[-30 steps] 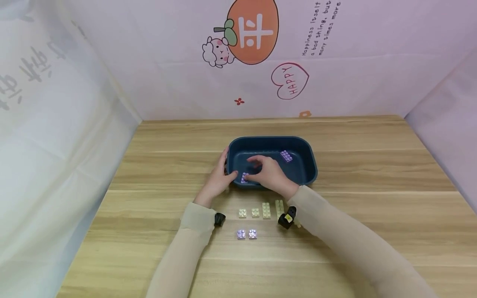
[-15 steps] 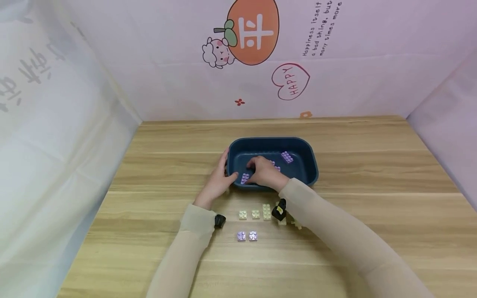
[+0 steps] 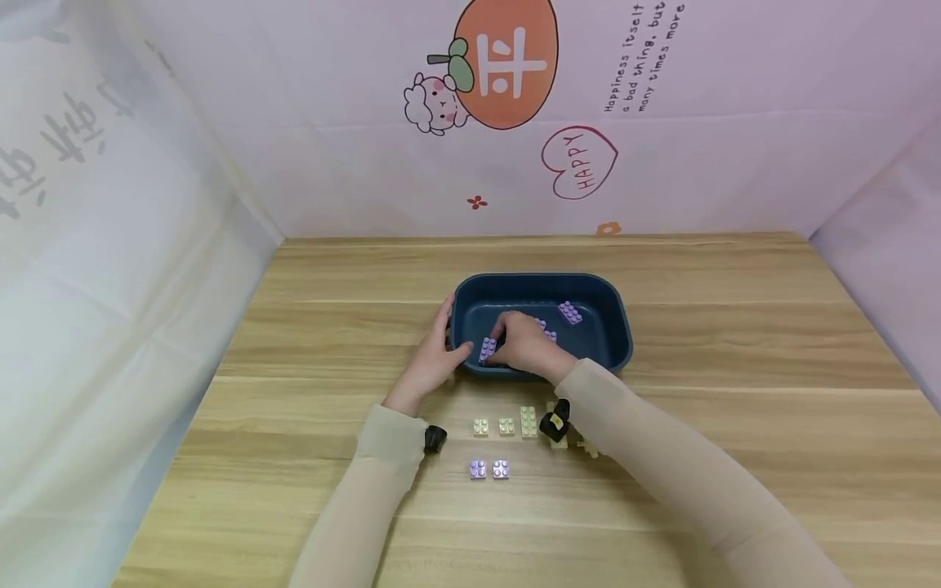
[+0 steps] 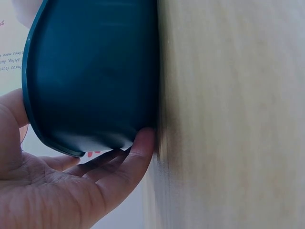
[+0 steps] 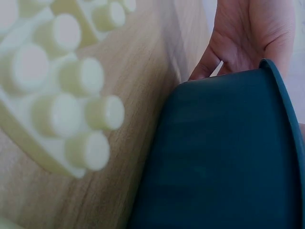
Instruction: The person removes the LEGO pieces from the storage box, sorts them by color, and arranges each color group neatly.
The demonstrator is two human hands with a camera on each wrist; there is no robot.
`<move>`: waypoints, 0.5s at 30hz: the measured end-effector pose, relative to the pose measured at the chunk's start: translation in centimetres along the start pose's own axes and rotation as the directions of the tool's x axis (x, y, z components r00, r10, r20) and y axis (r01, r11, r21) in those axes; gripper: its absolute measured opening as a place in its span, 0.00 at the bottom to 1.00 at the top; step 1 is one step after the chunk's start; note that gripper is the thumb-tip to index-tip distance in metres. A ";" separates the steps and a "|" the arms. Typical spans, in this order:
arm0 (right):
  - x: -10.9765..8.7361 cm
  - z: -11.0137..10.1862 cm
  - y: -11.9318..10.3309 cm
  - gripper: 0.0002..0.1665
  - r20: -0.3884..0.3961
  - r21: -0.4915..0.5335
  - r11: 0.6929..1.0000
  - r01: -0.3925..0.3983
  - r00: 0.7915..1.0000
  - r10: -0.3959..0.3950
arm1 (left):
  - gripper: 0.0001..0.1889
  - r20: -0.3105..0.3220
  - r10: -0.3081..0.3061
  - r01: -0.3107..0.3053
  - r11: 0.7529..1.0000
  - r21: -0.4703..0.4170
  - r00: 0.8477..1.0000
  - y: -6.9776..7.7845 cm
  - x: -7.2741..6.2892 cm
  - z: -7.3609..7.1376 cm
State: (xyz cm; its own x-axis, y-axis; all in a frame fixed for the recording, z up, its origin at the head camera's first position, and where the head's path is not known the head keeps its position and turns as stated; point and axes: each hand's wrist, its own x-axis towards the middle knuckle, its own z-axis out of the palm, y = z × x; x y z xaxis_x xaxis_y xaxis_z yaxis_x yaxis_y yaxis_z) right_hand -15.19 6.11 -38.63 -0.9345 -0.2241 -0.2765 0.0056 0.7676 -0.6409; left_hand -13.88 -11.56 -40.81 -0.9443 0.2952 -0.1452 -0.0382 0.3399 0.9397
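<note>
A dark blue plastic bin [image 3: 515, 287] stands on the wooden table. My left hand [image 3: 432, 359] grips its left end, thumb over the rim and fingers along the outer wall; the left wrist view shows those fingers [image 4: 138, 148] against the bin's side. Inside the bin, my right hand [image 3: 525, 343] pinches a purple building block [image 3: 488, 349] between thumb and fingertips, near the front left corner. Another purple block [image 3: 569, 313] lies towards the back right of the bin. More purple studs [image 3: 550, 335] show behind the right hand, which partly hides them.
In front of the bin lie two small pale yellow blocks [image 3: 481, 427] and a longer yellow block [image 3: 528, 421]. Further yellow pieces [image 3: 590, 448] are partly under the right wrist camera [image 3: 555, 421]. Two small purple blocks [image 3: 488, 469] sit nearer the table's front.
My right hand's thumb and fingers have come together on the purple block, which now looks raised and turned slightly. The purple studs behind that hand have come into view. The left hand stays on the bin.
</note>
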 end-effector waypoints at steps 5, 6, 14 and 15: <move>-0.3 -0.2 0.1 0.21 -0.051 0.096 0.995 0.035 0.998 -0.030 | 0.44 -0.013 -0.016 0.017 1.000 0.010 1.000 0.2 -0.1 0.0; -0.4 -0.3 0.1 0.21 -0.062 0.114 0.993 0.038 0.998 -0.031 | 0.44 -0.013 -0.018 0.018 1.000 0.007 1.000 0.2 -0.1 0.0; -1.2 -0.7 0.2 0.22 -0.122 0.262 0.963 0.057 0.992 -0.026 | 0.43 -0.014 -0.043 0.043 0.999 0.009 0.999 0.3 -0.1 0.0; -1.3 -0.8 0.2 0.22 -0.126 0.275 0.959 0.063 0.992 -0.029 | 0.43 -0.014 -0.045 0.045 0.999 0.010 0.999 0.2 -0.1 0.0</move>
State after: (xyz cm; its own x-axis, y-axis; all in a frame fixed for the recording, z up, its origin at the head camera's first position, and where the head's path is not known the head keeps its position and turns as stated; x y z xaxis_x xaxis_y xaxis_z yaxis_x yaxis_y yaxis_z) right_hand -14.25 6.99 -37.84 -0.9717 -0.1690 -0.1653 0.0442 0.5569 -0.8294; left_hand -13.79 -11.50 -40.57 -0.9460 0.2675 -0.1831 -0.0776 0.3616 0.9291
